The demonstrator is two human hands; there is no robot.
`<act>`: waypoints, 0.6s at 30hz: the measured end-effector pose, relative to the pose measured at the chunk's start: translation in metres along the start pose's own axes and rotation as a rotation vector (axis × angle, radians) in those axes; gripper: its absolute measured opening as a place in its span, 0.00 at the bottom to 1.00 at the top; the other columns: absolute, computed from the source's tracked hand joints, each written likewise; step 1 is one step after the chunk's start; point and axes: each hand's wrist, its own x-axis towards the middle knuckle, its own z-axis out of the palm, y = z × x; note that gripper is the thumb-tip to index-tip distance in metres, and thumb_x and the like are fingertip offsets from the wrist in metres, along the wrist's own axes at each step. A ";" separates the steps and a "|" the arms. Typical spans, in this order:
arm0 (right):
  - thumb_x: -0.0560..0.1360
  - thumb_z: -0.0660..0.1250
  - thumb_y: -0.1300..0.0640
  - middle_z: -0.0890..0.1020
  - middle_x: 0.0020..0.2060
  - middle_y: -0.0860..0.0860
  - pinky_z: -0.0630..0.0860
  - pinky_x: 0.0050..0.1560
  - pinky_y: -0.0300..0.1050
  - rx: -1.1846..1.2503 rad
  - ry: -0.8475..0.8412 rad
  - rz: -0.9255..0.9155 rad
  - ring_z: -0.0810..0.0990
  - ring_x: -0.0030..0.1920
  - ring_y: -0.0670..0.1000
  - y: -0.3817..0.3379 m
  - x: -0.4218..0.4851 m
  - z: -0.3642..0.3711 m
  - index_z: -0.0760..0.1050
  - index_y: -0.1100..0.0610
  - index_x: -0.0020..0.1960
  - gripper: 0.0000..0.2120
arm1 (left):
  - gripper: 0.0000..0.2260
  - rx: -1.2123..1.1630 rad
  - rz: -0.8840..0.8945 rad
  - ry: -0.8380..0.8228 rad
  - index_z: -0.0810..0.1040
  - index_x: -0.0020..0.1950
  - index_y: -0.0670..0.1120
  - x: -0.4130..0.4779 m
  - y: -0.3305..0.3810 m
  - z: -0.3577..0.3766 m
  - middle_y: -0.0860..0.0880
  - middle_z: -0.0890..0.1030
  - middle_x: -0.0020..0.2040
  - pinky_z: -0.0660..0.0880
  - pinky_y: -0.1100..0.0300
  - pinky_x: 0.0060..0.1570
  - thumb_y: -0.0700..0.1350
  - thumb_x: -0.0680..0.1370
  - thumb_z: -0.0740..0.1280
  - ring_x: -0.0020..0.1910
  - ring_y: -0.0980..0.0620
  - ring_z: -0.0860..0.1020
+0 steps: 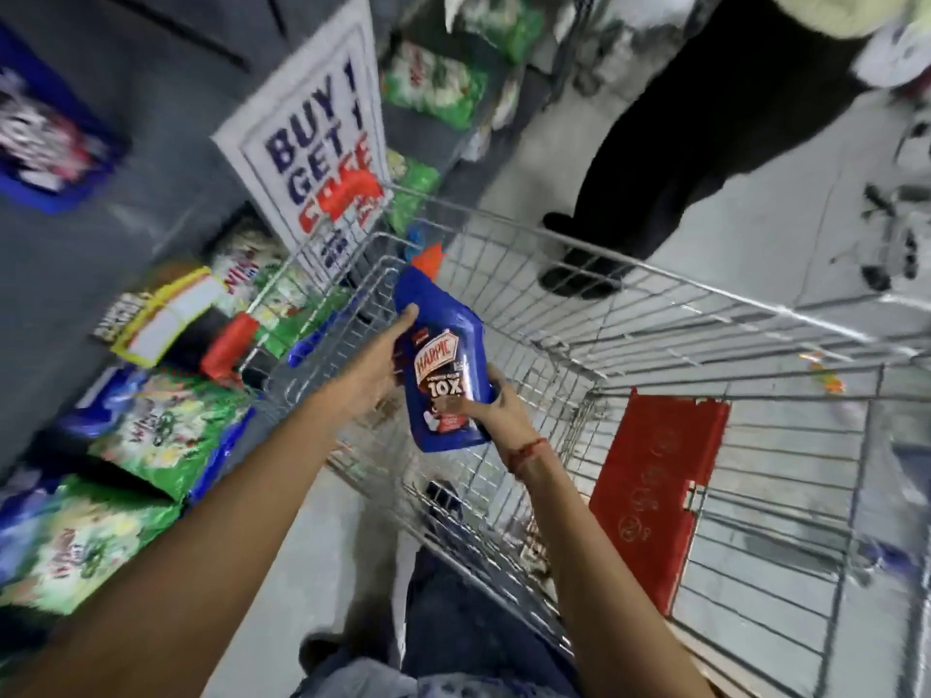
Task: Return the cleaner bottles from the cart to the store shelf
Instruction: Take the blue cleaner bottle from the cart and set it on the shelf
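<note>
A blue cleaner bottle (443, 355) with a red cap and a red and white label hangs over the left side of the wire cart (655, 335). My left hand (375, 362) grips its left edge, fingers up near the neck. My right hand (491, 408) holds its lower right corner, thumb across the label. The store shelf (126, 244) is grey and runs along the left, with green and blue packets on its lower levels. Another blue bottle (310, 342) lies just outside the cart's left wall.
A white "BUY 1 GET 1" sign (317, 158) stands at the shelf's end, by the cart's far left corner. A person in black trousers (670, 143) stands beyond the cart. A red flap (655, 496) sits in the cart's child seat. Grey floor lies below me.
</note>
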 end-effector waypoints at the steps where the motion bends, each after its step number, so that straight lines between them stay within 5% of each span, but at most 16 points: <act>1: 0.57 0.77 0.63 0.83 0.41 0.45 0.80 0.39 0.37 -0.005 -0.021 -0.029 0.83 0.38 0.44 -0.011 -0.006 0.009 0.76 0.47 0.46 0.22 | 0.16 -0.020 0.045 -0.005 0.80 0.51 0.47 -0.013 0.011 -0.002 0.50 0.85 0.45 0.77 0.58 0.48 0.57 0.76 0.60 0.45 0.51 0.81; 3: 0.57 0.76 0.65 0.83 0.45 0.50 0.81 0.44 0.42 -0.023 -0.072 -0.101 0.83 0.42 0.48 -0.029 -0.016 0.029 0.76 0.49 0.50 0.25 | 0.13 -0.051 0.146 0.015 0.80 0.49 0.46 -0.039 0.032 -0.008 0.53 0.86 0.38 0.78 0.63 0.37 0.54 0.76 0.62 0.38 0.55 0.82; 5: 0.59 0.76 0.69 0.83 0.47 0.54 0.81 0.49 0.47 -0.043 -0.127 -0.157 0.82 0.45 0.52 -0.044 -0.025 0.050 0.75 0.52 0.52 0.25 | 0.12 -0.059 0.243 0.083 0.79 0.48 0.45 -0.064 0.048 -0.016 0.52 0.86 0.36 0.78 0.63 0.37 0.52 0.75 0.64 0.36 0.55 0.82; 9: 0.60 0.75 0.71 0.85 0.39 0.47 0.80 0.40 0.39 -0.093 -0.243 -0.254 0.83 0.39 0.46 -0.069 -0.035 0.092 0.77 0.55 0.49 0.21 | 0.10 -0.075 0.424 0.258 0.79 0.42 0.46 -0.112 0.071 -0.041 0.52 0.85 0.33 0.78 0.63 0.36 0.53 0.74 0.66 0.33 0.55 0.81; 12: 0.61 0.75 0.71 0.83 0.46 0.57 0.81 0.49 0.51 -0.165 -0.348 -0.332 0.82 0.44 0.53 -0.090 -0.041 0.130 0.74 0.59 0.54 0.23 | 0.12 -0.051 0.549 0.399 0.80 0.39 0.47 -0.151 0.085 -0.068 0.54 0.85 0.31 0.78 0.66 0.32 0.54 0.74 0.66 0.32 0.57 0.81; 18: 0.61 0.77 0.64 0.81 0.52 0.60 0.76 0.59 0.59 -0.426 -0.553 -0.582 0.80 0.53 0.57 -0.121 -0.049 0.221 0.75 0.51 0.53 0.24 | 0.08 -0.108 0.767 0.580 0.79 0.42 0.47 -0.217 0.095 -0.131 0.55 0.85 0.33 0.77 0.66 0.32 0.51 0.74 0.67 0.33 0.59 0.81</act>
